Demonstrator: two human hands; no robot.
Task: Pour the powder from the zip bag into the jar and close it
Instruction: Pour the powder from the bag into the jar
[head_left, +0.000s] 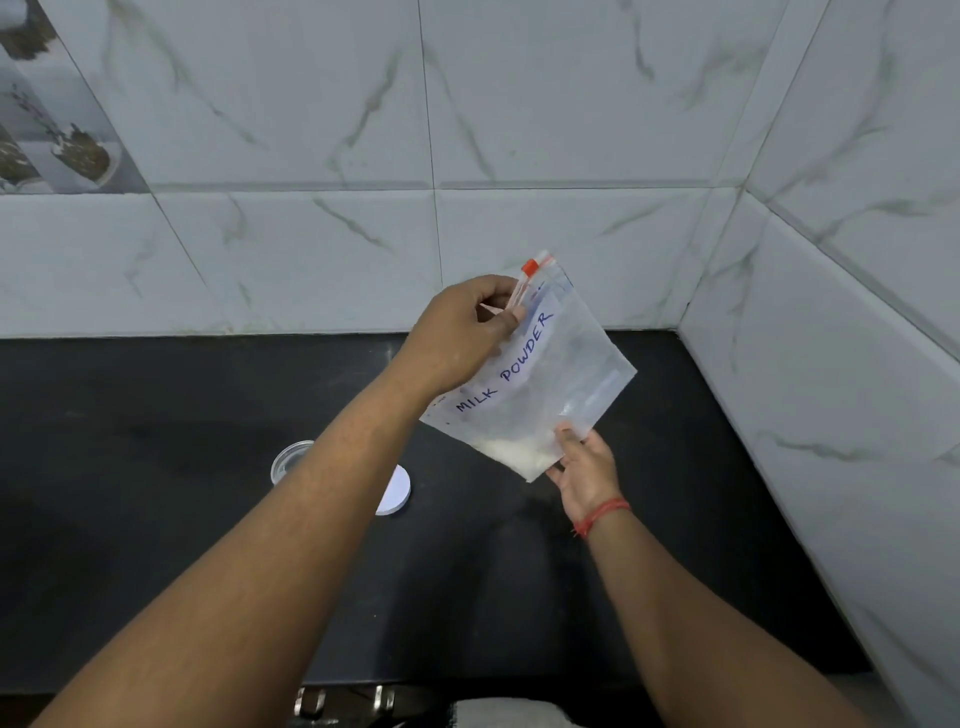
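I note the zip bag marked "MILK POWDER", powder low; left hand pinches its top, right hand grips its bottom corner.

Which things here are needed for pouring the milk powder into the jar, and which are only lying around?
Needed for the job:
- zip bag marked MILK POWDER, held by the left hand at its top and the right hand at its bottom corner
- jar, open, partly hidden behind the left arm
- white lid on the counter

Only lying around:
- metal handles under the counter edge
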